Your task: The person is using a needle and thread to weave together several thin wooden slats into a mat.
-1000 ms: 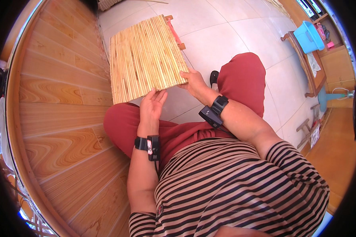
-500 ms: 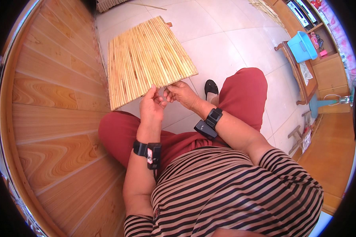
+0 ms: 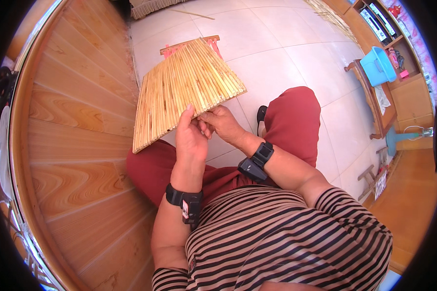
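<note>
A panel of pale yellow reed sticks [image 3: 179,87] lies slanted before me, with a wooden frame [image 3: 167,49] and pink straps [image 3: 213,47] behind its far end. My left hand [image 3: 191,136] has its thumb on the panel's near edge and its fingers curled beneath. Beside it, my right hand [image 3: 223,125] is closed on the same edge from below; what its fingertips do under the panel is partly hidden. My red-trousered knees are bent either side, and a black shoe [image 3: 260,114] shows by the right knee.
A wood-plank panel [image 3: 77,160] runs along my left. On the right stand a wooden bench [image 3: 389,119] holding a blue bin [image 3: 376,65], a wooden cabinet [image 3: 405,169] and a small wooden stool [image 3: 369,177]. Loose reeds [image 3: 330,17] lie at the back on the tiled floor [image 3: 257,63].
My right hand has shifted from the panel's right corner to beside my left hand. The panel has tilted and its near edge come nearer, showing more of the frame behind it.
</note>
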`<act>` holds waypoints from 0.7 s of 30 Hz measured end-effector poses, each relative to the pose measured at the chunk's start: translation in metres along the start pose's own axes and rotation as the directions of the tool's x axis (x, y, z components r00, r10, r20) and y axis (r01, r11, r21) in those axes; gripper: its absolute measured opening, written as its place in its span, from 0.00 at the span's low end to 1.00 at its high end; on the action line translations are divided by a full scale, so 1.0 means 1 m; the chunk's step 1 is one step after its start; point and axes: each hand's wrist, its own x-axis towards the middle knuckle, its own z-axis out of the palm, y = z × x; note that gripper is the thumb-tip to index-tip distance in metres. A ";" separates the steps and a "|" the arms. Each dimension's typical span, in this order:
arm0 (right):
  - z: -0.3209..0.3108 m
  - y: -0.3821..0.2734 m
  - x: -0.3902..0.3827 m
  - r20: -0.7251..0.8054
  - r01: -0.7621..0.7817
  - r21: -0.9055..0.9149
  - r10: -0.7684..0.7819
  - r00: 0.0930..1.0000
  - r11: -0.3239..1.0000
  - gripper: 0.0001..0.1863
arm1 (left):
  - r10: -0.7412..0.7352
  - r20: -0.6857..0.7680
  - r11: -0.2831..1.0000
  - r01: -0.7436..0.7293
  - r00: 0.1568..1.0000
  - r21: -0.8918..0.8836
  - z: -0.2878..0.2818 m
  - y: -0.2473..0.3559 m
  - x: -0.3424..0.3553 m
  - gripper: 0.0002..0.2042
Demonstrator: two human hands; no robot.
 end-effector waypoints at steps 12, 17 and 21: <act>-0.006 0.005 -0.008 -0.046 0.059 0.036 -0.057 0.997 0.998 0.11 | -0.029 -0.009 0.999 0.029 1.000 0.026 -0.005 -0.011 0.006 0.13; -0.013 -0.002 -0.006 -0.002 0.008 -0.032 -0.008 1.000 0.999 0.10 | -0.001 -0.028 1.000 0.001 1.000 0.004 0.007 -0.007 -0.001 0.16; -0.021 0.006 -0.003 0.007 -0.002 0.118 0.001 1.000 0.993 0.08 | -0.048 -0.082 0.999 0.050 0.995 0.021 0.021 -0.001 -0.018 0.20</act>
